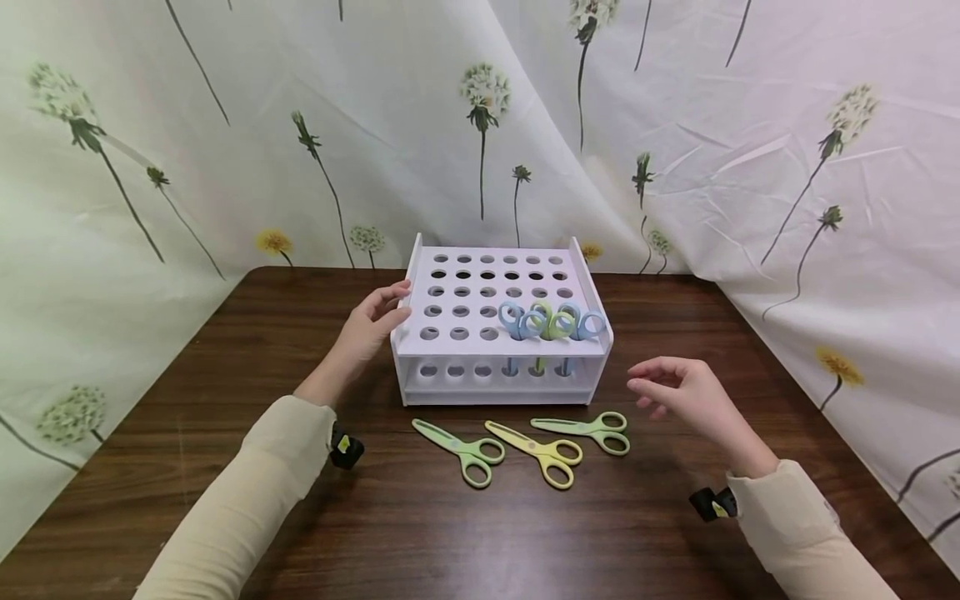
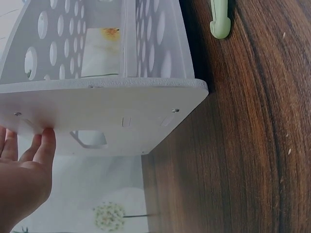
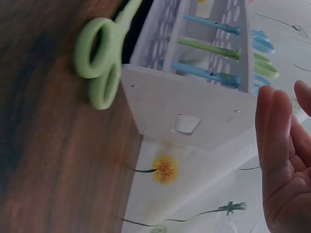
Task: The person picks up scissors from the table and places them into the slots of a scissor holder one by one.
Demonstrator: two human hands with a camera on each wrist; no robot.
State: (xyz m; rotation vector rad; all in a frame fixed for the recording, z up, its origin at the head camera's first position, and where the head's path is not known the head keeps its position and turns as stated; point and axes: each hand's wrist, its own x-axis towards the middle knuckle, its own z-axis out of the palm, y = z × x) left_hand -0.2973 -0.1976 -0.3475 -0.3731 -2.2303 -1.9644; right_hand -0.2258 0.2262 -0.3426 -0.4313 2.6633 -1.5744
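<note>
A white rack (image 1: 474, 322) with rows of round holes stands on the table. At its left side panel (image 2: 116, 109) is my left hand (image 1: 375, 315), fingertips resting against the outer face. Two blue scissors (image 1: 519, 321) and green scissors (image 1: 552, 322) between them stand handles up in the front row, at the right. In front of the rack lie green scissors (image 1: 461, 450), yellow scissors (image 1: 534, 452) and another green pair (image 1: 588, 429), blades pointing left. My right hand (image 1: 678, 387) hovers right of the rack, fingers loosely bent, holding nothing.
The dark wooden table (image 1: 420, 542) reaches back to a white cloth (image 1: 405, 167) printed with dandelions, which hangs behind and at both sides. A black wrist camera (image 1: 345, 447) sits at my left cuff, another camera (image 1: 712, 504) at my right.
</note>
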